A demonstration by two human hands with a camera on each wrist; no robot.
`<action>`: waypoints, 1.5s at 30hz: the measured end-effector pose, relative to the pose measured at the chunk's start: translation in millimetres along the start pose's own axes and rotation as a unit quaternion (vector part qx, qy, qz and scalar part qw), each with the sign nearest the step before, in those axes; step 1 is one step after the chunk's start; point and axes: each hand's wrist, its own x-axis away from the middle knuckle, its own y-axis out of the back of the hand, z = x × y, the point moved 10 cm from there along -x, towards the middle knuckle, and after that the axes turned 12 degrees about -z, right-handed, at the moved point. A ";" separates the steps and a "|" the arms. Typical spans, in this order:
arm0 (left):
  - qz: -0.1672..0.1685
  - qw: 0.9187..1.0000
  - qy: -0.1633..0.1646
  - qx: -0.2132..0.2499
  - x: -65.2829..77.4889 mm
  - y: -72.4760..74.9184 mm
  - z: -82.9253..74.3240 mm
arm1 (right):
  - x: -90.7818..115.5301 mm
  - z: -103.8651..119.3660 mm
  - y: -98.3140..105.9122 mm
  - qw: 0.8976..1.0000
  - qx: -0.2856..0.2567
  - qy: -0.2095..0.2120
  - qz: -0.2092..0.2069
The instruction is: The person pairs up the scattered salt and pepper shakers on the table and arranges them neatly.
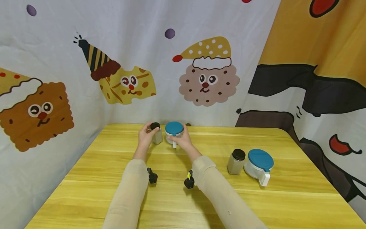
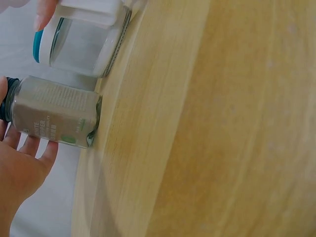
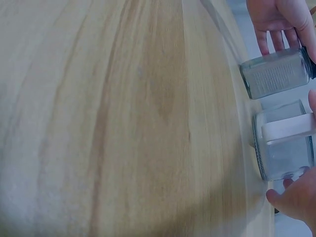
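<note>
My left hand [image 1: 144, 137] grips a small glass spice jar [image 1: 158, 138] near its black lid, thumb on one side and fingers on the other. In the left wrist view the spice jar [image 2: 57, 111] holds pale powder behind a printed label and leans slightly. To its right, near the table's far edge, my right hand [image 1: 185, 142] holds a clear glass pot [image 1: 174, 128] with a blue lid, thumb and fingers on opposite sides. A white handle [image 3: 289, 127] on the pot points toward me in the head view. The two containers stand close, with a narrow gap between.
Farther right on the wooden table [image 1: 168, 210] stand a second black-lidded spice jar [image 1: 236, 165] and a second blue-lidded pot [image 1: 259, 160] with a white handle, side by side. Behind the table hangs a printed cloth [image 1: 137, 19]. Black wrist devices [image 1: 189, 182] sit under both sleeves.
</note>
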 end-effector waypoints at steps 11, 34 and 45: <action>-0.007 1.000 -0.003 0.006 0.9 -0.9 -0.1 | -0.1 -3.2 3.8 1.000 0.013 -0.010 -0.026; -0.008 1.000 -0.005 0.007 3.5 -1.1 -1.7 | 5.1 4.1 3.3 0.996 0.061 -0.003 -0.068; -0.016 1.000 -0.007 0.004 5.2 -0.9 -3.5 | 4.6 3.4 4.2 0.995 0.045 0.011 -0.091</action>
